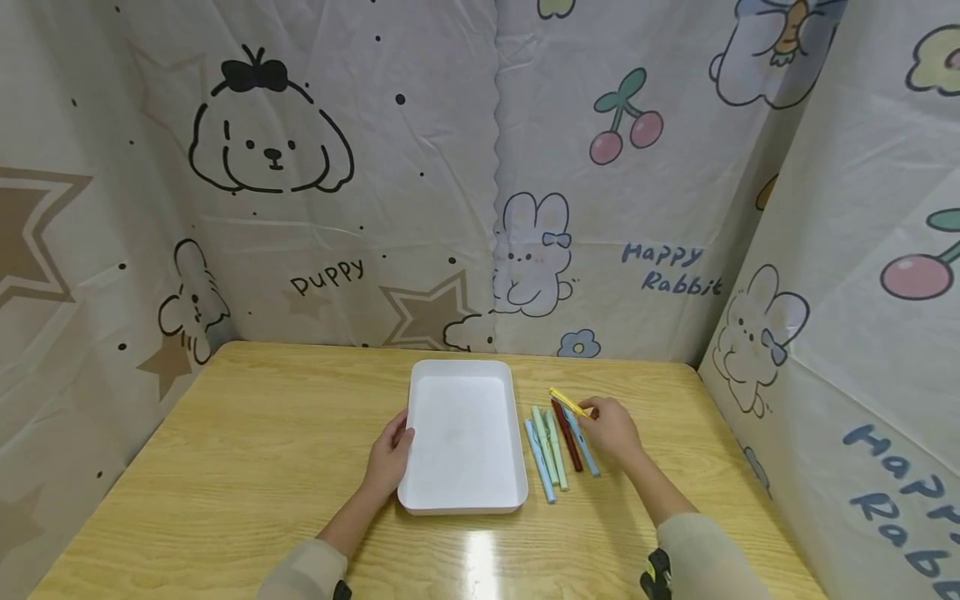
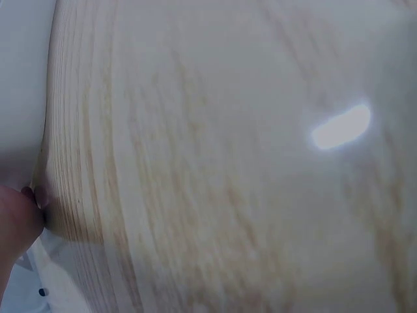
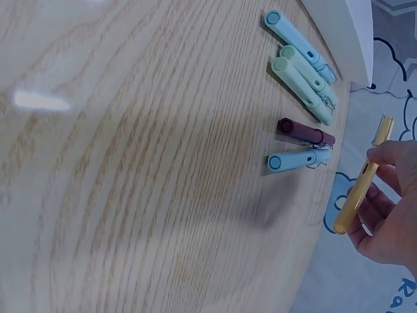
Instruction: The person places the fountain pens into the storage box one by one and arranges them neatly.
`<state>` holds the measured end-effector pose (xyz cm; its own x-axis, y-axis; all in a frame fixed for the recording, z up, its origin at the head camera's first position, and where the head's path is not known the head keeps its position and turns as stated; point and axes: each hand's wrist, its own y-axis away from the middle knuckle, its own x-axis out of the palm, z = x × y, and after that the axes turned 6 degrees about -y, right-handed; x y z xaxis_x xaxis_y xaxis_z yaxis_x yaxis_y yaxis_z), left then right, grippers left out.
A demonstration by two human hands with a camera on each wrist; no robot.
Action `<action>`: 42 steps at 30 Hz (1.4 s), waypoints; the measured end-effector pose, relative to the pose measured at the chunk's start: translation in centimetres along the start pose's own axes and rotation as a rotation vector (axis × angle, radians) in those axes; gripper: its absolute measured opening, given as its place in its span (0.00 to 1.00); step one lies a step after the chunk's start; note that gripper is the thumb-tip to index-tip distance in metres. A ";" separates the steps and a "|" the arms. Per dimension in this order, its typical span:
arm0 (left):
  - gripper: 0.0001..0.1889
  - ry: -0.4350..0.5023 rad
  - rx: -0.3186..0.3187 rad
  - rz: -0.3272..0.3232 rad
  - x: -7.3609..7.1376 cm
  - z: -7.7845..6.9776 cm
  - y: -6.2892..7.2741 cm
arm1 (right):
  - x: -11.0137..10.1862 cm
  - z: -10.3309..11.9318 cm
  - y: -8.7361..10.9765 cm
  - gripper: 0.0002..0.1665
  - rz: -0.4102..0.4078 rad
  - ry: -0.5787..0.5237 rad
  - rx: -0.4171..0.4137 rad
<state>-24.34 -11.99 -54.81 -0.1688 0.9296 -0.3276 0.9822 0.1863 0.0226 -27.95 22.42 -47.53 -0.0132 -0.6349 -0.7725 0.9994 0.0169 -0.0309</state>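
Observation:
A white rectangular tray (image 1: pixel 465 442) lies on the wooden table, and my left hand (image 1: pixel 390 454) holds its left side. In the left wrist view only a bit of that hand (image 2: pixel 18 218) shows beside the tray wall (image 2: pixel 23 85). My right hand (image 1: pixel 611 427) pinches a yellow pen (image 3: pixel 363 186) with a clip, raised over the other pens. Right of the tray lie a light blue pen (image 3: pixel 296 42), two mint green pens (image 3: pixel 303 88), a dark red pen (image 3: pixel 306 132) and a second light blue pen (image 3: pixel 296 160), roughly side by side.
The wooden table (image 1: pixel 262 450) reaches back to a hanging cloth (image 1: pixel 427 167) printed with cartoon animals. More cloth (image 1: pixel 847 350) hangs along the right edge, and another stretch (image 1: pixel 97 333) along the left. A light reflection shows on the tabletop near the front.

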 end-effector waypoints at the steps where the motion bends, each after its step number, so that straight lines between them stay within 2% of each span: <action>1: 0.23 0.001 -0.005 0.001 0.0 0.0 0.0 | 0.0 0.1 0.1 0.18 0.005 -0.005 -0.003; 9: 0.23 0.004 0.012 -0.008 0.0 0.3 -0.1 | -0.2 1.0 0.4 0.15 0.025 -0.001 -0.070; 20: 0.24 0.011 -0.007 -0.006 0.0 0.4 0.1 | -0.1 1.8 0.3 0.14 0.088 0.021 -0.170; 23: 0.24 0.018 -0.008 -0.002 0.1 0.3 0.2 | 0.0 1.9 0.4 0.13 0.087 0.027 -0.220; 28: 0.23 0.019 0.053 -0.035 0.1 0.3 0.4 | 0.3 1.9 0.4 0.13 0.080 0.058 -0.289; 31: 0.23 0.018 0.079 -0.049 0.0 0.3 0.5 | 0.4 2.1 0.4 0.13 0.092 0.053 -0.282; 37: 0.23 0.029 -0.003 -0.014 0.1 0.2 0.2 | 0.4 2.7 0.6 0.14 0.121 0.038 -0.262; 42: 0.23 0.009 -0.010 -0.014 0.1 0.1 0.1 | 0.6 3.4 0.7 0.14 0.121 0.033 -0.276</action>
<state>-24.30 -11.89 -54.97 -0.1836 0.9296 -0.3195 0.9788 0.2028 0.0274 -27.15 19.46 -45.84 0.1002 -0.5901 -0.8011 0.9470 0.3035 -0.1052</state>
